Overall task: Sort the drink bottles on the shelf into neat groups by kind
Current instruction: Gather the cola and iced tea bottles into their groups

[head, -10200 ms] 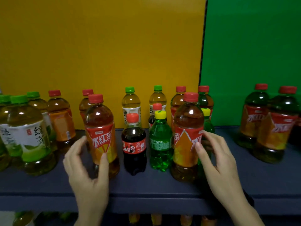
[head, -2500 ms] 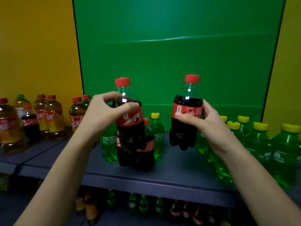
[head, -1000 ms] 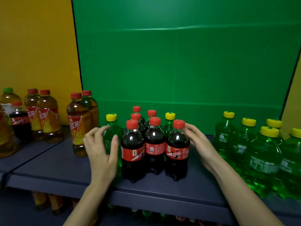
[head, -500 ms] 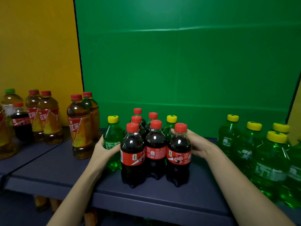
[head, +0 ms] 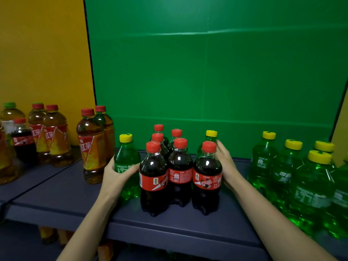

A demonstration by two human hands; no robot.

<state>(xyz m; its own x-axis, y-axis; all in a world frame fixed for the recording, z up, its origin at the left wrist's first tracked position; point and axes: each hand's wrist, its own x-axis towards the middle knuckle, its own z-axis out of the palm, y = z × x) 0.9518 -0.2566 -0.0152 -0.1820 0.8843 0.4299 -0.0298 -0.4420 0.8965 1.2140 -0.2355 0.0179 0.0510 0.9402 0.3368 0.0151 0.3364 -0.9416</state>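
Note:
Several red-capped cola bottles (head: 179, 174) stand bunched at the shelf's middle front. My left hand (head: 115, 176) grips a yellow-capped green Sprite bottle (head: 126, 159) standing just left of the colas. My right hand (head: 227, 166) reaches round the right side of the cluster. Its fingers curl on a second Sprite bottle (head: 211, 137) behind the right front cola, and the cola hides most of that bottle. More Sprite bottles (head: 282, 176) stand grouped at the right.
Tall red-capped iced tea bottles (head: 92, 147) stand left of my left hand, with more tea and one cola bottle (head: 23, 140) on the neighbouring shelf. The dark shelf (head: 62, 194) has a front edge close to me. Bottles sit on the level below.
Since half a second ago the left Sprite bottle has shifted slightly left and the back Sprite bottle has shifted right, out from behind the colas. The colas stayed put.

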